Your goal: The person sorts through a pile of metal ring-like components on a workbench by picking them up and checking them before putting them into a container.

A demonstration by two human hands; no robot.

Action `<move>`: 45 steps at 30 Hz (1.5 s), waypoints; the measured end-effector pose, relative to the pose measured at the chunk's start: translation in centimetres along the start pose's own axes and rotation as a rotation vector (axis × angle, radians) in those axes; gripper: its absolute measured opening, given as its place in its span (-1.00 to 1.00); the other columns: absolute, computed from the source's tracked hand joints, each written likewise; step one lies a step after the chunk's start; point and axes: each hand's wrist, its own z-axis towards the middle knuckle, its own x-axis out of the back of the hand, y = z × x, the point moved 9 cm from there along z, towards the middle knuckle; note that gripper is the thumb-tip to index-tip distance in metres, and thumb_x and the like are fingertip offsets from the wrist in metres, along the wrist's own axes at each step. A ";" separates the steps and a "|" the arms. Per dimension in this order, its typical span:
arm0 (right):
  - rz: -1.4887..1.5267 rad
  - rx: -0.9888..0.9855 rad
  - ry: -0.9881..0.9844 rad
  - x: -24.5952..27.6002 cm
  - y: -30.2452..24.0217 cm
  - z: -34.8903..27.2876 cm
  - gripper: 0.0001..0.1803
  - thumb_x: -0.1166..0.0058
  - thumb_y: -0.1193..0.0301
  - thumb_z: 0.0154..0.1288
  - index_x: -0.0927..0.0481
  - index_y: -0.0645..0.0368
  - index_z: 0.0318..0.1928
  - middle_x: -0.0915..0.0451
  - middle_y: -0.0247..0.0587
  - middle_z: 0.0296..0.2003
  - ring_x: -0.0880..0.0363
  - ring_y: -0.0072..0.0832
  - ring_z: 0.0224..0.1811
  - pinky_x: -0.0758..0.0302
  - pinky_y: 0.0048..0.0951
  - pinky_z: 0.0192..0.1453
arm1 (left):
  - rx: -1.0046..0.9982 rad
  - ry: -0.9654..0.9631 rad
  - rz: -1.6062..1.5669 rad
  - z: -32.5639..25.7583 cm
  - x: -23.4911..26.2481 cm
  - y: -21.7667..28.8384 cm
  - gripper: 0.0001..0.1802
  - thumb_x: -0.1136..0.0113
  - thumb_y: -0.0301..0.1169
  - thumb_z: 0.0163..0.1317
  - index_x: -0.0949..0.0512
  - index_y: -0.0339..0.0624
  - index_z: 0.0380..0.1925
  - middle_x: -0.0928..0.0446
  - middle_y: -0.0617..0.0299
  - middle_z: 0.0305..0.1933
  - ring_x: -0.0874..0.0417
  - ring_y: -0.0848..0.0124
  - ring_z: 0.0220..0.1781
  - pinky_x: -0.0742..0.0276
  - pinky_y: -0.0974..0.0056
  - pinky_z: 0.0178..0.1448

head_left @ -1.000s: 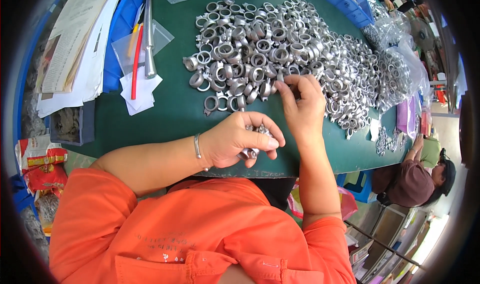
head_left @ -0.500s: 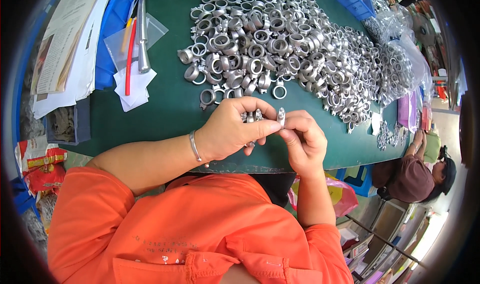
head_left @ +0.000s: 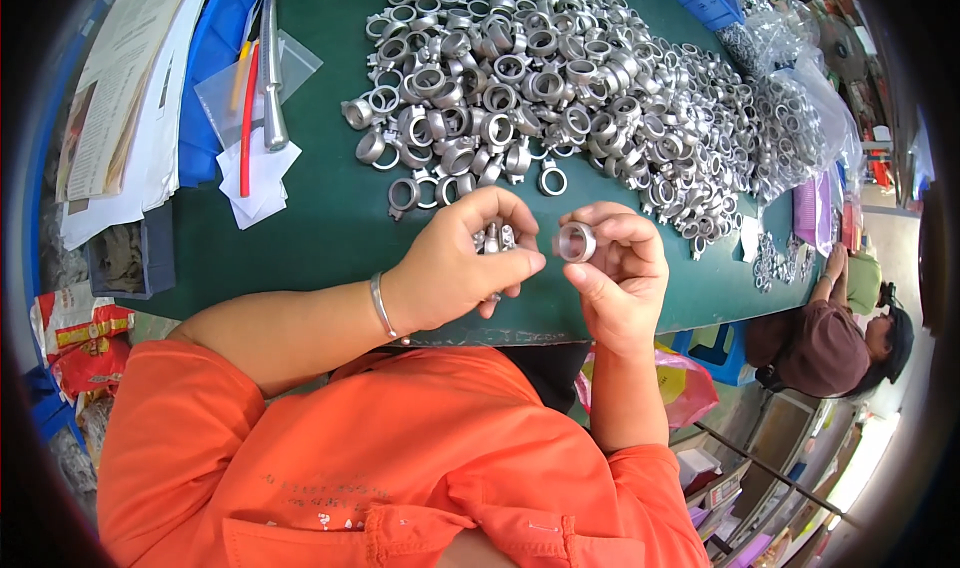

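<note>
My right hand [head_left: 628,280] pinches one silver metal ring [head_left: 588,243] between thumb and fingers, its round opening turned toward me. Close by on the left, my left hand [head_left: 452,260] is curled around several small metal rings [head_left: 493,238], partly hidden by the fingers. The two hands are apart, above the near edge of the green table [head_left: 290,238]. Just beyond them spreads a large pile of similar metal rings [head_left: 510,66], many with a small lug on the side. A single ring [head_left: 552,190] lies at the pile's near edge.
Left of the pile lie a tapered metal rod [head_left: 272,98], a red stick [head_left: 248,128] and white paper slips [head_left: 265,190]. Papers [head_left: 130,98] and a blue bin [head_left: 208,98] stand farther left. At right are plastic bags [head_left: 800,118], a purple basket [head_left: 815,208] and another person [head_left: 820,353].
My right hand has moved slightly right, away from my left hand, and the ring it holds has turned from edge-on to show its opening. My left hand still holds its rings.
</note>
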 end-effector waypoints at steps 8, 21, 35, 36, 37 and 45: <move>0.259 -0.290 0.120 2.7 2.0 0.5 -0.78 -0.02 0.61 0.09 -0.42 0.21 -0.21 -0.42 -0.26 -0.42 -0.36 -0.60 -0.48 -0.26 -0.64 -0.55 | 0.107 -0.063 -0.203 0.1 -0.1 -1.8 -0.89 -0.13 -0.51 0.10 -0.40 -0.22 -0.37 -0.46 0.21 -0.41 -0.50 0.52 -0.51 -0.37 0.49 -0.68; -0.309 -0.441 0.021 1.8 2.9 0.3 -0.96 -0.04 0.57 0.18 -0.51 0.27 -0.34 -0.47 -0.44 -0.52 -0.31 -0.75 -0.55 -0.26 -0.71 -0.48 | 0.050 -0.034 -0.119 0.5 0.3 -1.3 -0.79 -0.16 -0.35 0.14 -0.45 -0.27 -0.32 -0.45 0.29 -0.53 -0.44 0.63 -0.60 -0.34 0.53 -0.67; -0.177 -0.298 -0.052 0.3 2.5 -0.4 -0.73 -0.07 0.44 0.19 -0.49 0.35 -0.14 -0.49 -0.29 -0.37 -0.32 -0.72 -0.50 -0.26 -0.71 -0.44 | -0.665 0.001 0.520 -1.1 -0.7 3.1 -0.84 -0.20 -0.58 -0.02 -0.50 -0.21 -0.38 -0.47 0.28 -0.37 -0.49 0.54 -0.39 -0.39 0.46 -0.34; -0.230 -0.237 -0.053 0.0 2.1 -0.2 -0.73 -0.12 0.46 0.14 -0.50 0.34 -0.15 -0.49 -0.28 -0.37 -0.34 -0.71 -0.48 -0.26 -0.71 -0.42 | -0.721 0.019 0.562 -1.3 -0.7 3.3 -0.83 -0.19 -0.59 0.01 -0.48 -0.21 -0.36 -0.46 0.29 -0.36 -0.48 0.58 -0.46 -0.37 0.50 -0.44; -0.282 -0.177 -0.055 -0.1 1.7 -0.1 -0.72 -0.16 0.48 0.09 -0.51 0.33 -0.17 -0.48 -0.27 -0.36 -0.36 -0.70 -0.46 -0.27 -0.70 -0.41 | -0.777 0.037 0.605 -1.6 -0.9 3.7 -0.82 -0.18 -0.61 0.03 -0.45 -0.21 -0.34 -0.45 0.29 -0.34 -0.47 0.61 -0.52 -0.36 0.54 -0.54; 0.340 -0.190 0.050 1.4 0.8 2.0 -0.85 0.00 0.52 0.15 -0.41 0.24 -0.24 -0.45 -0.11 -0.40 -0.44 -0.48 -0.54 -0.30 -0.69 -0.62 | -0.098 -0.034 0.079 -0.5 -0.1 0.2 -0.84 -0.13 -0.56 0.09 -0.38 -0.21 -0.34 -0.44 0.27 -0.42 -0.48 0.60 -0.52 -0.38 0.53 -0.60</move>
